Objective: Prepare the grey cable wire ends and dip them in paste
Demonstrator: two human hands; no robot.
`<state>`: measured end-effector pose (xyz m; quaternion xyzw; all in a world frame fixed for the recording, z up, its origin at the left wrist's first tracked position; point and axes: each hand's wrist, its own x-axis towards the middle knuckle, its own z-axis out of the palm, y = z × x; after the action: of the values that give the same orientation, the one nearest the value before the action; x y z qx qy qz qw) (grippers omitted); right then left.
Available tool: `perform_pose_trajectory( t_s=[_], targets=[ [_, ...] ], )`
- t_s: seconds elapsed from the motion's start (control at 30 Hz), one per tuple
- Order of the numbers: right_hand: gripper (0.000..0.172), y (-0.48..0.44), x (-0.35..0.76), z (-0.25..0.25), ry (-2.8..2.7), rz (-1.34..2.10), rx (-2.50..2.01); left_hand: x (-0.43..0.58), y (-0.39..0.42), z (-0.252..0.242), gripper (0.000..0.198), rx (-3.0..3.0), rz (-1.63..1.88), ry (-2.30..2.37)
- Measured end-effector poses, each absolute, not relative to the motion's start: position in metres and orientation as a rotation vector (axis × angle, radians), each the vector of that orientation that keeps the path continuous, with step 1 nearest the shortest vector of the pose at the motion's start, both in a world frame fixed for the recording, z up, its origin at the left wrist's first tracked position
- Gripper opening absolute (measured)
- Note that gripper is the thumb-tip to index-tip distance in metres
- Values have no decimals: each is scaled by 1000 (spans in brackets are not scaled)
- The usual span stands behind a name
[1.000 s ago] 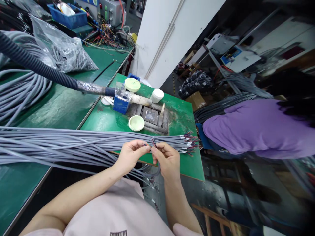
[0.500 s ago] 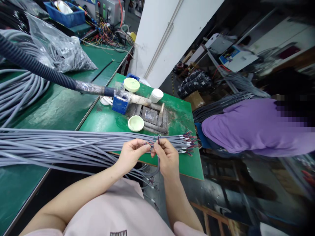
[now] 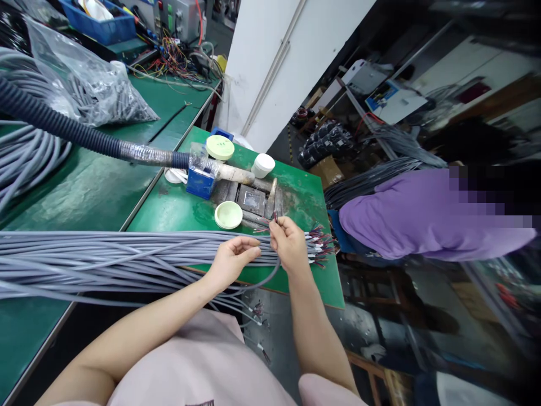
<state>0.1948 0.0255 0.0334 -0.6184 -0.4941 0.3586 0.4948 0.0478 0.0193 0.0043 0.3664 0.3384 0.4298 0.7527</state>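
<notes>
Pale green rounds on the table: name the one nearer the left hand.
The dish, its hollow facing up, just past the cables from the left hand. The other round lies beyond the pipe, dark marks on top.

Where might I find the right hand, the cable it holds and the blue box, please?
Right hand [image 3: 289,243]: head view, middle of the hand.
Cable [image 3: 273,275]: head view, grey bend below the hand.
Blue box [image 3: 200,183]: head view, front side.

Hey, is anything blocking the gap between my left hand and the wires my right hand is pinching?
Nothing visible stands between your left hand and the wires in your right hand; the grey cable bundle shows behind that gap.
</notes>
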Motion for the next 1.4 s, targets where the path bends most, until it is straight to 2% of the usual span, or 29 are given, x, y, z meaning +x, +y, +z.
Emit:
perform_pose_trajectory(
  t_s=[0.17, 0.33, 1.2, 1.4],
  targets=[
    [24, 70, 232, 20, -1401, 701, -1766, 30, 24, -7, 14, 1399, 1056, 884],
    [22, 107, 253, 7, -1523, 609, -1936, 21, 29, -20, 13, 1700, 1075, 934],
    [33, 160, 254, -6, -1695, 556, -2139, 19, 35, -32, 21, 1822, 1042, 868],
    [24, 128, 243, 23, -1530, 663, -1984, 18, 36, -32, 20, 1800, 1056, 873]
  ],
)
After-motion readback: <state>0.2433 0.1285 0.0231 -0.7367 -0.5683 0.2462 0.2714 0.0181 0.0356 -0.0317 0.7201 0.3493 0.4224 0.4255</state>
